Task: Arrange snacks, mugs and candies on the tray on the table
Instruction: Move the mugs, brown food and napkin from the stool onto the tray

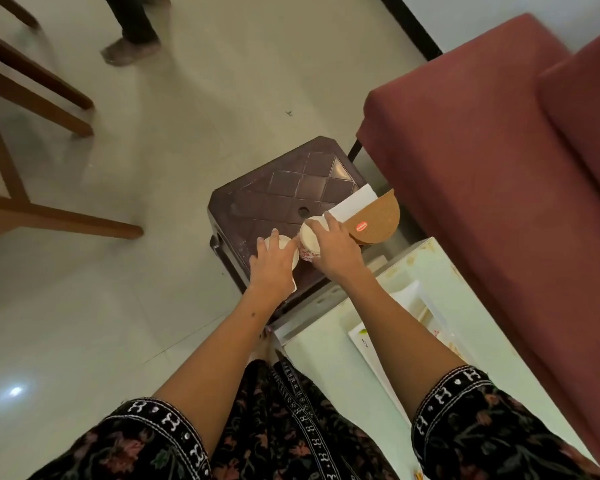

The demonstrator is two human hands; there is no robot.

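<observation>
Left hand [270, 268] cupped over a white ceramic mug [284, 249]; right hand [335, 249] clamped around a second white mug with red print [309, 237], at its 3 o'clock. Both stand on a dark brown plastic stool [291, 188] (quilted top). White rectangular tray [409, 296] on the pale desk [329, 355] at 5 o'clock.

The left hand [272, 268] grips one white mug [280, 244] and the right hand [333, 249] grips another [308, 237] beside it, both on a dark stool [291, 188]; a brown napkin holder [374, 220] stands just beyond the right hand.
</observation>
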